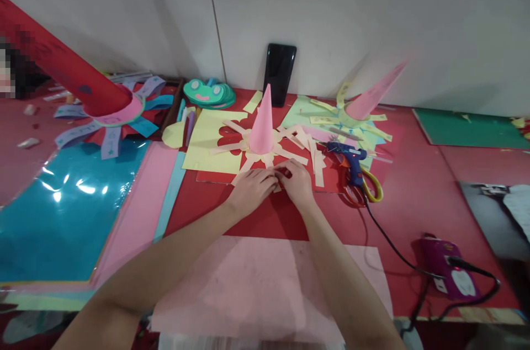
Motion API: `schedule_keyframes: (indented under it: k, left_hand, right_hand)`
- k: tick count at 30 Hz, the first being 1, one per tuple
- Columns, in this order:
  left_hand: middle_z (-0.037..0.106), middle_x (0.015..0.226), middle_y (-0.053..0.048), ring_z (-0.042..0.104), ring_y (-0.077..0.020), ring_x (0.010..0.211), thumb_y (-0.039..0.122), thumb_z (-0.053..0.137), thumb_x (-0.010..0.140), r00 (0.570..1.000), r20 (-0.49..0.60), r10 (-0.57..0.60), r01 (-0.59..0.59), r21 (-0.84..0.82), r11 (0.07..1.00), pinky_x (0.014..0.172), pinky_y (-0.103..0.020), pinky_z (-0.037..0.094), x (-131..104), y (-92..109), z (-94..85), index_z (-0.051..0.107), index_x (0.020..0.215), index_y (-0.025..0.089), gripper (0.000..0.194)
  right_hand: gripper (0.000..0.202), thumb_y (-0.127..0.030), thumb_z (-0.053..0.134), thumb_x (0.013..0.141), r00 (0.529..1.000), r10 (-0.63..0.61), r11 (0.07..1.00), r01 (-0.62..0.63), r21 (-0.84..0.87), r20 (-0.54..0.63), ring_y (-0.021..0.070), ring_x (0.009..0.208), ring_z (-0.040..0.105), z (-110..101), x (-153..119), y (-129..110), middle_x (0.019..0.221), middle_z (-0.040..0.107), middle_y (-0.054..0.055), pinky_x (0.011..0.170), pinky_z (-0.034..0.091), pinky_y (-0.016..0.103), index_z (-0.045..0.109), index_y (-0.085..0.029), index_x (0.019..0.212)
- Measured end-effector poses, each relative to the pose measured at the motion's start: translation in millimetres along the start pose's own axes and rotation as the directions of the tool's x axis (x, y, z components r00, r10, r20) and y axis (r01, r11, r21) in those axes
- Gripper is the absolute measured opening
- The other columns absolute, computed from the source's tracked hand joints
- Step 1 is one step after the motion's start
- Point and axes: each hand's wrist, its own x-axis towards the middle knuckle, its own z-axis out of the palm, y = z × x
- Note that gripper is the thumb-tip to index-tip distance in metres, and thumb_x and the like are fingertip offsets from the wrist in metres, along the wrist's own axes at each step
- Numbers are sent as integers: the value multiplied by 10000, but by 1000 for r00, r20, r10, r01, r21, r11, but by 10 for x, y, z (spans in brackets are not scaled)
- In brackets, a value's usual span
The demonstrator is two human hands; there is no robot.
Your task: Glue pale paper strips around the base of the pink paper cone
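Observation:
A pink paper cone (261, 129) stands upright on a red sheet, with pale paper strips (292, 155) spreading out around its base. At the front of it my left hand (257, 189) and my right hand (296, 180) meet, fingers closed and pressed together on a front paper strip (269, 162). My fingers hide most of that strip. Several loose strips (318, 159) lie to the right of the cone. Beside them is a blue glue gun (351, 159) with a small red light, lying near yellow-handled scissors (376, 184).
A phone (280, 71) leans on the wall. Another pink cone (375, 93) stands at right, and a red paper tube (91, 82) tilts at left. A cord runs from the glue gun to a purple power box (449, 267). Blue film (78, 212) and pink paper (265, 289) lie in front.

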Motion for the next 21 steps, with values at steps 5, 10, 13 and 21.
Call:
schedule_keyframes:
  k: [5, 10, 13, 21]
  left_hand:
    - [649, 993, -45, 619, -185, 890, 250, 485, 932, 1000, 26, 2, -2, -5, 1000, 756, -332, 495, 0, 4, -15, 615, 888, 181, 154]
    - [648, 1011, -42, 619, -184, 893, 253, 548, 899, 999, 35, -9, 10, -26, 1000, 751, -325, 489, 5, -4, -18, 607, 881, 183, 94]
    - [648, 1028, -38, 617, -183, 894, 248, 582, 877, 999, 39, -18, 19, -33, 999, 751, -323, 485, 4, -6, -7, 605, 878, 184, 68]
    - [655, 1022, -24, 616, -190, 916, 238, 647, 832, 995, 70, -69, 74, -79, 994, 755, -318, 479, 8, -8, -11, 603, 866, 189, 74]
  right_hand:
    - [120, -251, 562, 822, 1000, -15, 1000, 15, 3, -12, 146, 640, 508, -2, 0, 2, 786, 623, 14, 650, 450, 291, 642, -235, 734]
    - [117, -248, 556, 823, 1000, -16, 1000, 16, -5, -12, 153, 654, 525, 6, 2, 21, 789, 626, 17, 659, 451, 296, 645, -238, 747]
    - [114, -231, 553, 821, 1000, -18, 1000, 18, -2, -16, 152, 661, 526, 9, 1, 27, 786, 622, 13, 668, 451, 295, 642, -235, 749]
    - [122, -220, 547, 816, 1000, -8, 1000, 8, -1, -14, 154, 663, 524, 6, -2, 3, 786, 617, 14, 673, 447, 300, 648, -236, 750]
